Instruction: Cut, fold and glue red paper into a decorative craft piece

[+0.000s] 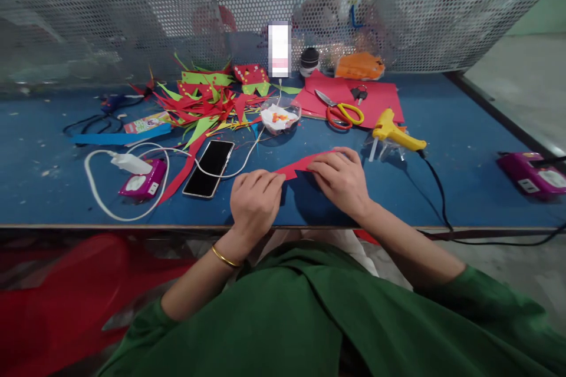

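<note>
Both hands hold one red paper strip point(289, 172) just above the blue table, near its front edge. The fingers of my left hand point(257, 200) are closed on the strip's left end. My right hand point(340, 179) grips the strip farther right, its fingers bent over the paper, which also shows above the knuckles. A notch or gap shows in the strip's lower edge between the hands. The black-screened phone point(209, 168) lies left of my left hand. Beyond my right hand are scissors point(340, 115) with red and yellow handles, on red sheets point(382, 100).
A yellow glue gun point(395, 132) lies right, its black cord running over the table edge point(398, 227). A bowl point(280, 118), paper scraps point(207, 100) and a lit phone point(279, 50) stand behind. Purple power adapters point(144, 181) sit on both sides, with a white cable point(88, 179) looping left.
</note>
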Available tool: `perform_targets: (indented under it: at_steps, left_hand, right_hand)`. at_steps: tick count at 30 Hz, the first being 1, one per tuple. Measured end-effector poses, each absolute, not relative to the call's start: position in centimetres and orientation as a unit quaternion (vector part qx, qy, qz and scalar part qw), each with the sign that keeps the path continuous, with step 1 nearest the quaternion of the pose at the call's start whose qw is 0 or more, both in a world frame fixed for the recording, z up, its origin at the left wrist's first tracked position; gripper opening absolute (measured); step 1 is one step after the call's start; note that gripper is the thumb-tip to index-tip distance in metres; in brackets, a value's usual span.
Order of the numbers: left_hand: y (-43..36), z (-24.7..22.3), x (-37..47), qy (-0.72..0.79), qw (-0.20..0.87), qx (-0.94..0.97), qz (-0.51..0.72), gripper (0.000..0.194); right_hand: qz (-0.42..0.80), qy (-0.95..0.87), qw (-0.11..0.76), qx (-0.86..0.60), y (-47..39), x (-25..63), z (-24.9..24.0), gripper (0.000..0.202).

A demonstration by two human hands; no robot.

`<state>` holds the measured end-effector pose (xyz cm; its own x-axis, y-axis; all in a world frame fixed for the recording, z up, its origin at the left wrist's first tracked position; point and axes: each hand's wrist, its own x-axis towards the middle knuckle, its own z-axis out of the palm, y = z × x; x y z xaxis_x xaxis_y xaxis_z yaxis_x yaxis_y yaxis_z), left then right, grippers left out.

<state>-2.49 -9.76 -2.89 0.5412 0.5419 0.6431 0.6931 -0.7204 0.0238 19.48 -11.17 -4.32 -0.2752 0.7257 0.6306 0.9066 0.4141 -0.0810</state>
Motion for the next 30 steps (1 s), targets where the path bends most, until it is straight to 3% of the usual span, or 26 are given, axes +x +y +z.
perform_targets:
  at_steps: [6,8,11,14,17,22,26,30]
  left_hand:
    - [-10.1,-2.9,-2.5,-0.335,0.138,-0.793,-0.489,0.016]
    - [-11.4,-3.1,-2.1,-0.307,0.089,-0.765,-0.559,0.009]
    - [-13.0,-3.6,-0.9,-0.344,-0.212,-0.774,-0.489,0.01]
    - [-12.8,-3.8,0.4,-0.423,-0.536,-0.591,-0.431,0.022]
    - [-11.6,-3.6,1.2,-0.446,-0.681,-0.395,-0.425,0.037]
    - [-10.1,-3.0,1.2,-0.472,-0.712,-0.305,-0.421,0.026]
    - [-9.4,-2.9,0.9,-0.464,-0.706,-0.357,-0.398,0.024]
    - [-8.4,-2.8,1.2,-0.452,-0.676,-0.462,-0.354,0.02]
  right_hand:
    - [-0.239,-0.773,0.341,-0.479,-11.8,19.0,-3.9,0.019]
    - [-0.273,-0.771,0.328,-0.472,-12.0,18.8,-3.7,0.018]
    - [-0.296,-0.773,0.321,-0.46,-12.3,18.4,-3.5,0.019]
    - [-0.283,-0.787,0.317,-0.447,-12.5,17.8,-3.7,0.025]
    - [-0.28,-0.809,0.295,-0.424,-12.9,17.0,-4.1,0.028]
    - [-0.226,-0.824,0.273,-0.442,-14.4,15.8,-3.8,0.024]
    - [-0.045,-0.798,0.34,-0.496,-15.6,16.7,-1.9,0.029]
    - [0.06,-0.667,0.399,-0.626,-14.4,18.9,-0.7,0.027]
